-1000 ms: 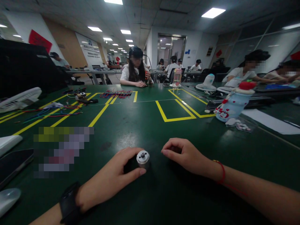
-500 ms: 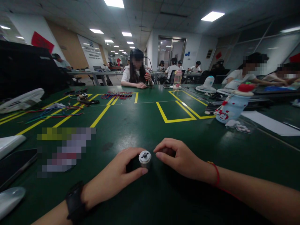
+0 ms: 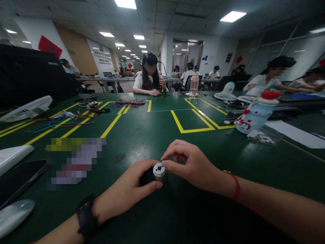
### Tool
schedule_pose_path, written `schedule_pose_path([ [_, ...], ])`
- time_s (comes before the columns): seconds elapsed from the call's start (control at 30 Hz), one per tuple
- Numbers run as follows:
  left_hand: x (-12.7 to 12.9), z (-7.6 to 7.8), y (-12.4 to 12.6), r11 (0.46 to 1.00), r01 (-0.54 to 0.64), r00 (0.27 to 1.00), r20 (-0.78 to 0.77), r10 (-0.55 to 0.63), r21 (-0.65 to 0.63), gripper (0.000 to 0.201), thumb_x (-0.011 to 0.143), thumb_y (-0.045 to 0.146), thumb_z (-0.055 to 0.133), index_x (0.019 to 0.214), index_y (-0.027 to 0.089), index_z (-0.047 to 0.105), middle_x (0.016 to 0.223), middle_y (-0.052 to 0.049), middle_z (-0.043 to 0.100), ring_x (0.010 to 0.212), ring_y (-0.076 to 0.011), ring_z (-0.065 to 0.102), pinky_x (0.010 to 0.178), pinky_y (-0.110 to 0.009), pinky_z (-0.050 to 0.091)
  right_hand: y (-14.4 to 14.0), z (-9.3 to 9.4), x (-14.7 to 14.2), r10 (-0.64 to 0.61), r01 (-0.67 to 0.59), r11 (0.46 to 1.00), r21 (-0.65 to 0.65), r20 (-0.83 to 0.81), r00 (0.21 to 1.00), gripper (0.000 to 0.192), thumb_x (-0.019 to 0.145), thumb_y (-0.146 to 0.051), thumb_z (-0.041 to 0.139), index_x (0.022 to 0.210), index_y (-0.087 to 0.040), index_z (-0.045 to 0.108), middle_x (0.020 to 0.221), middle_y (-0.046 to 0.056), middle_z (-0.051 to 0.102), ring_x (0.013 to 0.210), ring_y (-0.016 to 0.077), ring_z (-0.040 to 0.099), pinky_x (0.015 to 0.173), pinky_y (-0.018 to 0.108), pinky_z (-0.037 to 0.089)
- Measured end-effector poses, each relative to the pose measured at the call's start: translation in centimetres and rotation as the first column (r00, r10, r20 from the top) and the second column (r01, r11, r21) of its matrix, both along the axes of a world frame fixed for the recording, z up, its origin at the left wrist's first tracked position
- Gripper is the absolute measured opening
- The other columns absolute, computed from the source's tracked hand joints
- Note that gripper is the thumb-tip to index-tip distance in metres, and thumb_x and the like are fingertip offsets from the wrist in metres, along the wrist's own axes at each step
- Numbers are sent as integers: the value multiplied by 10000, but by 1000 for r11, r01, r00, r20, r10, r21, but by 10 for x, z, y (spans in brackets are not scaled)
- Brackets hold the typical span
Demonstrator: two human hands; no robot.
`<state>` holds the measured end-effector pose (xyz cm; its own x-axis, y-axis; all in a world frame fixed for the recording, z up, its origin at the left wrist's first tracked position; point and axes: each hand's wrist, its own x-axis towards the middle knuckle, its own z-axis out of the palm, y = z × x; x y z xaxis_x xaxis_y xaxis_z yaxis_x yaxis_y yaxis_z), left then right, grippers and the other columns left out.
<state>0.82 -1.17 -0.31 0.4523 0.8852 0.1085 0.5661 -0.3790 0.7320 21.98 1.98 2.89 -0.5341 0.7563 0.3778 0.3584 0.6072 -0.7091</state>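
My left hand [image 3: 127,191] grips a small silver cylinder [image 3: 159,170], like a little motor, standing upright on the green table [image 3: 157,135]; a dark part of it lies under my palm. My right hand [image 3: 193,164] has its thumb and fingertips at the top rim of the cylinder, touching it. Whether those fingers pinch a tiny piece I cannot tell. A black watch is on my left wrist and a red string on my right wrist.
A phone [image 3: 17,179] and white objects lie at the left edge. Coloured wires [image 3: 63,122] and a white fan [image 3: 27,108] lie further left. A blue bottle with a red cap [image 3: 256,113] and paper [image 3: 297,134] are at the right. Other people sit at the far side.
My right hand has moved left across the table and its fingertips have reached the top of the cylinder. My left hand kept its hold on the cylinder.
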Motion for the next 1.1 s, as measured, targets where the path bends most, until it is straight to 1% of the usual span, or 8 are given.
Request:
schedule_pose_path([
  [0.1,0,2,0,1000,-3,1000,-13,3,-3,307,845,329,639,1143,319,564,1137,22,632,1029,-208,586,935,-356,459,-1,-4,15,6,-5,1000,-28,27,1000,85,807,-223,648,874,-181,680,881,17,605,724,114,546,631,237,440],
  [0.2,0,2,0,1000,-9,999,-33,9,-8,302,846,330,643,1136,339,561,1131,38,629,1028,-202,579,933,-353,452,-3,-16,28,45,-34,996,-82,136,990,89,803,-213,645,878,-187,687,949,24,590,765,119,561,658,242,460],
  [0.33,-2,-2,1,1000,-18,999,-38,17,-13,321,849,357,641,1153,354,538,1155,35,608,1056,-210,561,948,-370,438,-5,-31,34,71,-64,997,-41,225,972,101,791,-205,655,882,-190,696,968,31,579,866,144,564,769,278,457],
  [0.5,-4,-6,0,999,-27,998,-57,25,-25,345,855,394,628,1177,385,505,1183,49,586,1082,-207,545,964,-369,424,-5,-32,35,76,-73,997,-20,263,962,129,806,-220,645,920,-206,703,999,37,574,915,157,552,818,299,444],
  [0.57,-5,-7,-1,999,-38,997,-67,37,-22,353,854,409,626,1183,386,500,1185,47,586,1076,-210,549,961,-367,426,-4,-31,35,81,-72,996,-43,252,964,151,806,-224,646,946,-207,699,1008,38,576,911,156,553,811,296,449],
  [0.73,-6,-5,-1,999,-37,995,-91,34,-26,374,855,440,614,1205,392,488,1218,44,582,1094,-222,549,976,-378,425,3,-27,41,65,-35,981,-190,155,986,163,834,-217,608,979,-185,674,958,31,611,752,127,563,656,259,461],
  [0.93,-6,-5,-1,999,-41,994,-100,40,-7,391,854,443,615,1215,406,470,1231,58,575,1105,-208,548,997,-366,419,13,-23,48,29,-5,930,-368,58,998,172,878,-254,557,970,-153,662,929,51,655,813,155,599,709,288,468],
  [1.1,-6,-6,-2,999,-37,994,-108,35,-17,370,859,441,609,1204,400,480,1212,56,583,1096,-209,551,991,-369,424,10,-27,45,61,-25,974,-224,155,986,145,866,-209,554,931,-162,675,903,37,631,748,134,579,650,263,452],
])
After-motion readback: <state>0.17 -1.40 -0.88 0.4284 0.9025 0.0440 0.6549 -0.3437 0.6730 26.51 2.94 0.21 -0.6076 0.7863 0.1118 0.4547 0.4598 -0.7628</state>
